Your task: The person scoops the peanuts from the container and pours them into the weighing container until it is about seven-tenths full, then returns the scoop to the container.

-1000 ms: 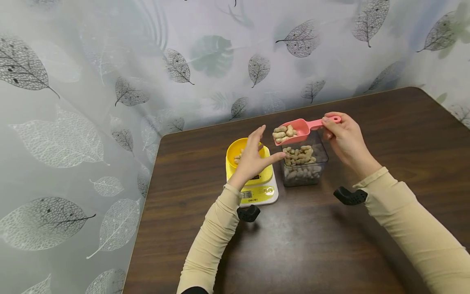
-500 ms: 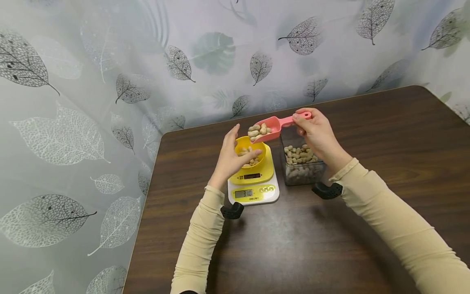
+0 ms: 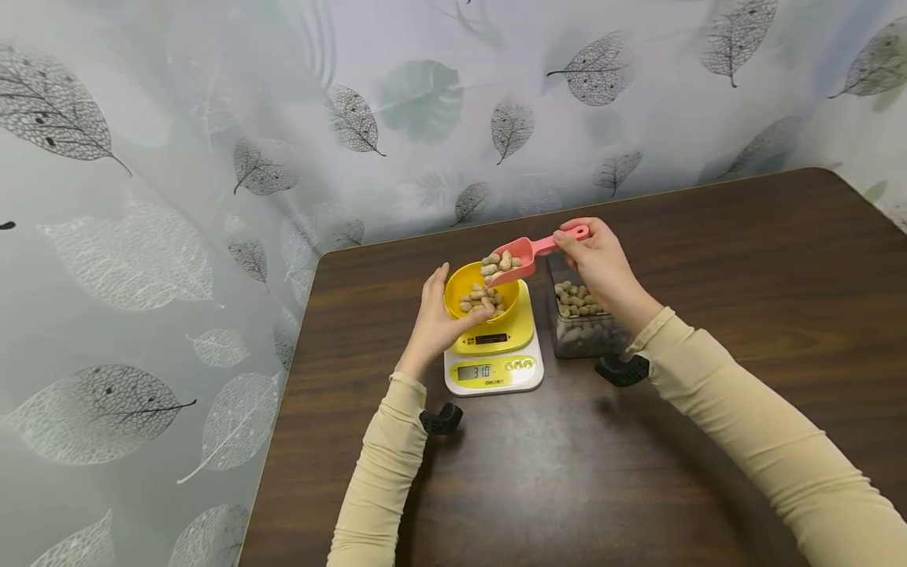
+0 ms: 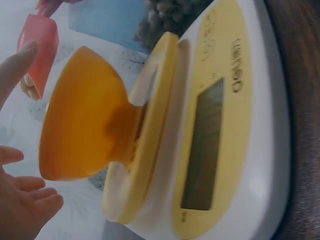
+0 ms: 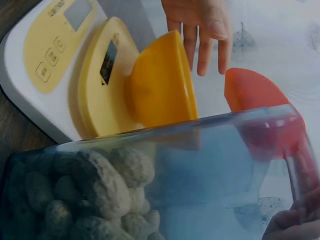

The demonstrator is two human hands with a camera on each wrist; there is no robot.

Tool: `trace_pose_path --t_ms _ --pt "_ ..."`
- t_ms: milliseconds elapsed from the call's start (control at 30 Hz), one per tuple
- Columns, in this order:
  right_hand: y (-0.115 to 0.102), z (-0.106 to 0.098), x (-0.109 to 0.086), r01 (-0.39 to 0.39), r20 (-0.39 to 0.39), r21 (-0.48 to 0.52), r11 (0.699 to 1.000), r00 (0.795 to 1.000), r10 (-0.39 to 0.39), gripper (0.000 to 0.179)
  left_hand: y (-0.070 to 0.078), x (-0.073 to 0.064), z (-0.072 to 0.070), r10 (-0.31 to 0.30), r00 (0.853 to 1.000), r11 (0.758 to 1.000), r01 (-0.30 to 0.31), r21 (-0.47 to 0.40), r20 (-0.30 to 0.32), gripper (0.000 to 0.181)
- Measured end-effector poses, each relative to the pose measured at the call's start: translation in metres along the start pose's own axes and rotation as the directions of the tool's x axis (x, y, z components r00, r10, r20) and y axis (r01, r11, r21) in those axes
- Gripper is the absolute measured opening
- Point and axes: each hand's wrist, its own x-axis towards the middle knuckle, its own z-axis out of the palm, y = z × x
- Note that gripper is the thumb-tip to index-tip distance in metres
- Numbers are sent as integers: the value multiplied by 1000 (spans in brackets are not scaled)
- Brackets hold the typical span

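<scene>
A yellow bowl (image 3: 466,278) with peanuts in its bottom stands on a yellow and white kitchen scale (image 3: 506,380) whose display reads 31.0. My left hand (image 3: 441,321) is spread around the bowl's left side; the left wrist view shows its fingers slightly apart from the wall. My right hand (image 3: 601,264) pinches the handle of a pink scoop (image 3: 524,252). Several peanuts (image 3: 494,266) lie in the scoop, whose mouth tips down over the bowl's right rim. In the right wrist view, the scoop (image 5: 250,92) shows partly through a clear container wall.
Right of the scale stands a clear plastic container (image 3: 588,345), partly filled with peanuts, below my right hand and forearm. Everything rests on a dark wooden table (image 3: 567,480). A leaf-patterned curtain (image 3: 418,181) hangs behind the table and along its left side.
My right hand has carried the loaded scoop left from above the container to over the bowl, tilting it down slightly. My left hand has shifted left and lower beside the bowl.
</scene>
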Motion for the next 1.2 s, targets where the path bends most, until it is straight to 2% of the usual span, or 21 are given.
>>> trace_pose_path --t_ms 133,233,367,533,933,1200 --pt "4 0 -2 40 19 -141 989 999 -38 34 -4 -1 7 -10 1000 999 9 43 26 103" --pt "6 2 -4 91 42 -262 961 996 -83 40 -5 -2 10 -22 999 999 19 49 46 104" --pt "6 4 -6 153 66 -341 928 988 -138 39 -6 -4 12 -26 998 999 23 47 58 104" --pt "5 4 -8 180 63 -356 917 984 -169 37 -5 -6 12 -12 998 999 9 45 58 103" --pt "0 0 -9 164 27 -356 920 986 -166 39 -5 -8 11 -17 998 999 15 44 57 102" --pt "3 -1 -9 182 29 -353 918 983 -184 38 -3 -8 8 -17 999 999 15 46 51 102"
